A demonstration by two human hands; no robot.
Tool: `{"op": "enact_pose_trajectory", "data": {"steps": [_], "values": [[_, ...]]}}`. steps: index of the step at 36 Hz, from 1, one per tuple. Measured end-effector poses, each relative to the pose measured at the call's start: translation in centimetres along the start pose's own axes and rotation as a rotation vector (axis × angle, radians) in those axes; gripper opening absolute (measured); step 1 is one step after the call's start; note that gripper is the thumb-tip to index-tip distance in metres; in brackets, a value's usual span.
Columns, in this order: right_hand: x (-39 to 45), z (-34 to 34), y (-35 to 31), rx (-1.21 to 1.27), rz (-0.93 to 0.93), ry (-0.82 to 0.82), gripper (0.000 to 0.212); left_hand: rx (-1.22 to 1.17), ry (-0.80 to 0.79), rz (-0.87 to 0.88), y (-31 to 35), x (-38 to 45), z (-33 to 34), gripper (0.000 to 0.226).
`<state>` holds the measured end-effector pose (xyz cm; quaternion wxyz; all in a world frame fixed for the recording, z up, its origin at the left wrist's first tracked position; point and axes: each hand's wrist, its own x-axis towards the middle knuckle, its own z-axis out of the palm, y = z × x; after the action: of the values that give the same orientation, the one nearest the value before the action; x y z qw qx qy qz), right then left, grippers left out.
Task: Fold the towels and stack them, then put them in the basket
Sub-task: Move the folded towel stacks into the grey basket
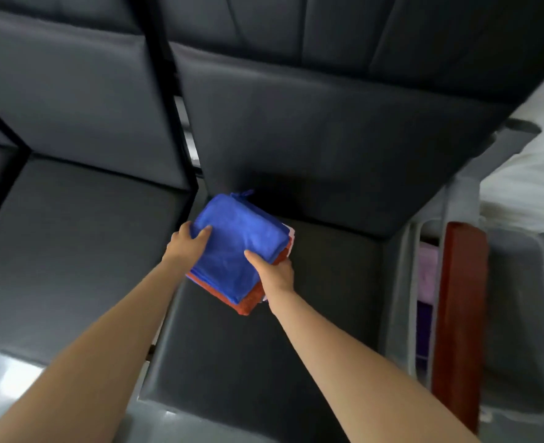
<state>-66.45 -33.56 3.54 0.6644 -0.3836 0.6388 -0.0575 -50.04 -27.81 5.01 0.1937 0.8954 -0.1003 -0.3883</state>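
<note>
Blue terry cloth tops the stack [241, 251] of folded towels, which both hands hold above the dark grey sofa [296, 139] seat, near the centre of the view. Both bare forearms reach forward from the 6 o'clock edge, the left from about 7 o'clock, the right from about 5 o'clock. The left hand [186, 246] clamps the stack's side at 9 o'clock, its thumb curled over the blue towel [232, 238] and its fingers hidden under the pile. The right hand [275, 271] clamps the side at 4 o'clock, thumb pressed on top of the blue layer, fingers tucked beneath.

Below the blue towel an orange towel [248, 303] shows along the near and right edges, and a thin pale layer peeks out at 2 o'clock; how many towels lie in the stack I cannot tell. A small loop of blue cloth sticks out at the stack's 12 o'clock corner. The pile sits skewed, its corners pointing toward 12 and 6 o'clock.

At 3 o'clock from the stack stands a grey basket [401, 314] with a reddish-brown handle [459, 314]; pink and purple cloth shows inside. No writing or label is readable, and the picture is blurred.
</note>
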Motion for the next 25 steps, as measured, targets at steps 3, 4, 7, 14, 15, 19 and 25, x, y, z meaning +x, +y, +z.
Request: {"op": "enact_pose_trajectory", "data": {"steps": [3,4,7,14,15,19,25], "values": [[0.0,0.8,0.7,-0.028,-0.077,0.166,0.078,-0.136,-0.046,-0.001,-1.1,1.0,1.0,0.056],[-0.3,1.1,1.0,-0.020,-0.105,0.195,0.078,-0.163,-0.049,0.005,-1.6,1.3,1.3,0.052],[-1.4,2.3,1.6,-0.041,-0.259,0.255,0.071,-0.252,-0.058,-0.011,-2.8,1.6,1.8,0.046],[-2.4,4.7,2.3,-0.151,-0.305,0.432,0.084,-0.350,-0.077,-0.021,-4.5,2.1,1.9,0.047],[-2.4,4.7,2.2,-0.141,-0.308,0.444,0.085,-0.350,-0.079,-0.019,-4.5,2.0,2.0,0.047],[-2.3,4.3,2.2,-0.117,-0.319,0.458,0.080,-0.346,-0.095,-0.026,-4.3,1.6,2.2,0.047],[-1.9,3.7,2.6,-0.144,-0.433,0.355,0.067,-0.373,-0.145,-0.057,-5.4,1.8,2.1,0.052]]}}
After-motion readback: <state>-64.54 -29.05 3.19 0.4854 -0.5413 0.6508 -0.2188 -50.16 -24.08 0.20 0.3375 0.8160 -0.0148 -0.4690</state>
